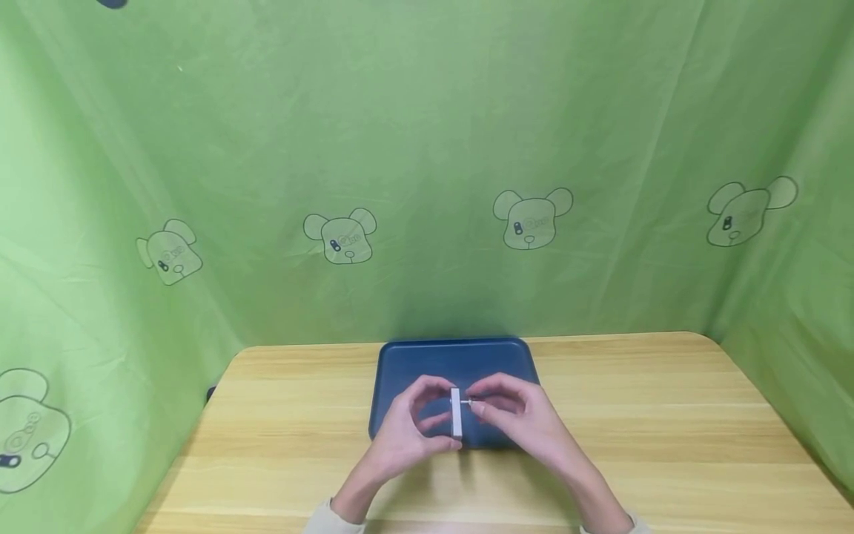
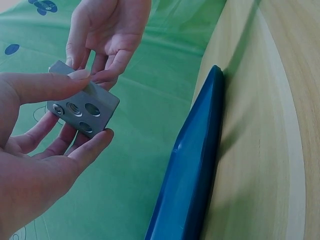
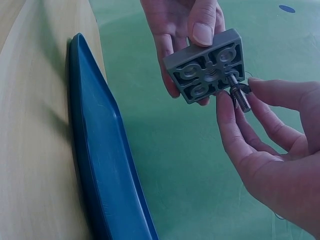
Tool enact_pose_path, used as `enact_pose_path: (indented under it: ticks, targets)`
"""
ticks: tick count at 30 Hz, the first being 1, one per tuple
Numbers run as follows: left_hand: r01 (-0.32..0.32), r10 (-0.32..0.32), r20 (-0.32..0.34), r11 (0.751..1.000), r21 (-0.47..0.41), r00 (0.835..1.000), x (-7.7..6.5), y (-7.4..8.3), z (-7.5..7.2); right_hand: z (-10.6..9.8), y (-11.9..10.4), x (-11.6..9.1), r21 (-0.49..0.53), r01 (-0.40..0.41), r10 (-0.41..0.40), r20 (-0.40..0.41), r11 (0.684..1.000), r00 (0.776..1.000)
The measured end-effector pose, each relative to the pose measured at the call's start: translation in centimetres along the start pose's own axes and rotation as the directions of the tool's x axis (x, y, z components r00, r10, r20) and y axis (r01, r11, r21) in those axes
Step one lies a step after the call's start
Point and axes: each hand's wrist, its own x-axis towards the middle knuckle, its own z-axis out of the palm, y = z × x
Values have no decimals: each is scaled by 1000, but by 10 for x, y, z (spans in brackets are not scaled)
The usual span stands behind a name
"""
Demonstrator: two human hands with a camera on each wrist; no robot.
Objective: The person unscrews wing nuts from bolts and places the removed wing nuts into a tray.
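Observation:
Above the tray, my left hand (image 1: 410, 437) grips a square grey block (image 1: 457, 415) by its edges, thumb on one edge and fingers on the opposite one. The left wrist view shows the block's flat face with several round holes and a bolt head (image 2: 58, 108) seated in a corner one. On the ribbed back, in the right wrist view, the threaded bolt (image 3: 243, 101) sticks out. My right hand (image 1: 530, 419) pinches a small dark nut-like piece (image 3: 233, 93) around that bolt; fingers partly cover it, so its exact shape is unclear.
Under the hands lies a blue tray (image 1: 416, 360) with a raised rim, on a light wooden table (image 1: 640, 430). Green cloth (image 1: 427, 133) printed with bear heads hangs behind the table and along both sides.

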Motion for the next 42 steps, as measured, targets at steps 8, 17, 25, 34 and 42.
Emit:
enact_pose_path:
  ticks: [8, 17, 25, 34, 42]
  targets:
    - [2, -2, -1, 1000, -8, 1000, 0, 0, 0, 1, -1, 0, -26, 5, -5, -1, 1000, 1000]
    - [6, -6, -10, 1000, -5, 1000, 0, 0, -1, 1, 0, -1, -38, -6, 6, 8, 999, 1000]
    - [3, -3, -7, 1000, -12, 1000, 0, -1, -1, 1, 0, -1, -15, -18, 18, 16, 1000, 1000]
    - [5, -5, -15, 1000, 2, 1000, 0, -1, -1, 2, 1, 0, -1, -31, 31, 14, 1000, 999]
    - [-1, 1, -14, 1000, -2, 1000, 0, -2, -1, 2, 3, 1, 7, -28, 27, 9, 1000, 1000]
